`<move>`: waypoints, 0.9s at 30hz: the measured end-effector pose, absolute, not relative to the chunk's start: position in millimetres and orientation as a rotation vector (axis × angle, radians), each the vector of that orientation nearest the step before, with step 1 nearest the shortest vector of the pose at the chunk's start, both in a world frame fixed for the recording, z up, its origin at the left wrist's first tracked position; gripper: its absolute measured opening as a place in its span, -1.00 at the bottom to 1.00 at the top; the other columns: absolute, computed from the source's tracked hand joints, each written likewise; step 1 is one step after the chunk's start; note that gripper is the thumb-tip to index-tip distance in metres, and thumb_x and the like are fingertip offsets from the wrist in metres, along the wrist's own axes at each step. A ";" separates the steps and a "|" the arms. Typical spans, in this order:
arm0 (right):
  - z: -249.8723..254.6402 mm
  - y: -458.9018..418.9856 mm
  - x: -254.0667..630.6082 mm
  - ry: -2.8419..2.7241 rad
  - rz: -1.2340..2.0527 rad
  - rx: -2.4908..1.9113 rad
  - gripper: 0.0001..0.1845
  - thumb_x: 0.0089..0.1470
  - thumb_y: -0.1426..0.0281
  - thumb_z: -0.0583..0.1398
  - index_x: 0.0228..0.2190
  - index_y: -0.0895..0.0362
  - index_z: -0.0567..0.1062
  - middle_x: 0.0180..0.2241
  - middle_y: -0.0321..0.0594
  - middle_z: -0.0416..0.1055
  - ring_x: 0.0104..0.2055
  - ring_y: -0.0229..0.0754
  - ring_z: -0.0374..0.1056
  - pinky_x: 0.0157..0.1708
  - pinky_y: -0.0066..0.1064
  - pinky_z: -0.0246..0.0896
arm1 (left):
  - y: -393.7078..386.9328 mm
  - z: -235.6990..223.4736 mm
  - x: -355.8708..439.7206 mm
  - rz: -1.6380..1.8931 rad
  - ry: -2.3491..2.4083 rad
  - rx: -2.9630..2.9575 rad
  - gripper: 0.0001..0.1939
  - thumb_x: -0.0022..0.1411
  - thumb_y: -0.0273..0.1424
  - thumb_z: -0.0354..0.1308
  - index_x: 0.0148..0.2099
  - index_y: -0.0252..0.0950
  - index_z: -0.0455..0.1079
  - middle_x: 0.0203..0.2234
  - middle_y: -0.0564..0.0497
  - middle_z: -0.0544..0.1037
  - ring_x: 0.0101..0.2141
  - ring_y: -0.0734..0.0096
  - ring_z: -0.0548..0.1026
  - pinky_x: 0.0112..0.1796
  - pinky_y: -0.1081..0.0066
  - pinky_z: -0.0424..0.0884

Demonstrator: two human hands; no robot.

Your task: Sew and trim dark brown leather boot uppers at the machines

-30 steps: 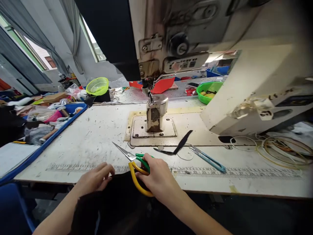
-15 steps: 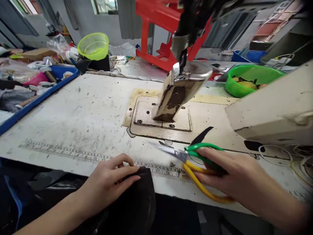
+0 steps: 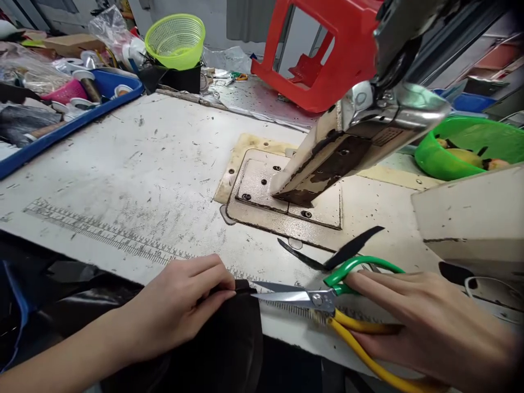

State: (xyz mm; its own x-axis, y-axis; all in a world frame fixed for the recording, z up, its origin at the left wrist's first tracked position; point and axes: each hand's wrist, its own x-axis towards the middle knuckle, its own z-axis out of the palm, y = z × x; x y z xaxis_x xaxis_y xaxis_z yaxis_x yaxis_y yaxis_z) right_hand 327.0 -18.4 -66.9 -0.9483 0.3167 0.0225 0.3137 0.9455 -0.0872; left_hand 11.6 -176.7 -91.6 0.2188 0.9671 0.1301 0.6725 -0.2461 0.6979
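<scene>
My left hand (image 3: 192, 305) pinches the top edge of a piece of black leather-like material (image 3: 229, 338) at the table's front edge. My right hand (image 3: 413, 322) is closed around the handles of scissors (image 3: 319, 299), one green and one yellow. The blades are slightly apart, and their tips reach the black edge just beside my left fingertips. Behind the scissors lies a thin, curved black scrap (image 3: 356, 246) on the table.
A sewing machine post (image 3: 319, 164) rises from the white table (image 3: 164, 147). Printed ruler marks (image 3: 102, 232) run along its front. At the left is a blue tray (image 3: 73, 123) of supplies; behind stand a yellow-green basket (image 3: 176, 41) and red stool (image 3: 311, 93). A green bowl (image 3: 446, 164) sits right.
The scissors have come down and turned, so their tips now meet the black material at my left fingers. My left hand keeps its pinch. The camera view has shifted.
</scene>
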 end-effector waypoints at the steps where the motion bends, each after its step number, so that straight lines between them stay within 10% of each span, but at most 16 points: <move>1: -65.2 -18.7 323.9 -3.101 0.130 -0.485 -0.79 0.05 0.45 0.20 -0.33 -0.01 0.24 -0.48 -0.41 0.36 -0.54 -0.21 0.33 -0.54 -0.31 0.05 | -176.7 -91.0 11.5 0.752 1.512 1.984 -0.86 0.40 -0.55 0.02 -0.18 -0.19 0.30 -0.36 0.15 0.43 -0.41 0.58 0.39 -0.41 0.56 0.26; 27: -52.0 -11.2 284.2 -3.265 0.607 -0.369 -0.77 0.31 0.19 0.14 -0.38 0.00 0.32 -0.61 -0.41 0.25 -0.68 -0.26 0.11 -0.63 -0.31 -0.19 | -166.8 -78.0 9.1 0.792 1.451 1.775 -0.89 0.38 -0.52 0.05 -0.24 -0.25 0.33 -0.34 0.11 0.44 -0.40 0.54 0.35 -0.38 0.53 0.25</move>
State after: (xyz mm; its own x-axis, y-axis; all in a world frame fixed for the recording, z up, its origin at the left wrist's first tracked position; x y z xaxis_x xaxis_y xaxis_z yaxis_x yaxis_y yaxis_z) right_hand 284.2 -11.2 -52.0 -0.9559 0.1776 -0.2340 0.2498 0.9105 -0.3295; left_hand 9.1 -166.8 -78.0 0.1855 0.9823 0.0263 0.5534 -0.1266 0.8232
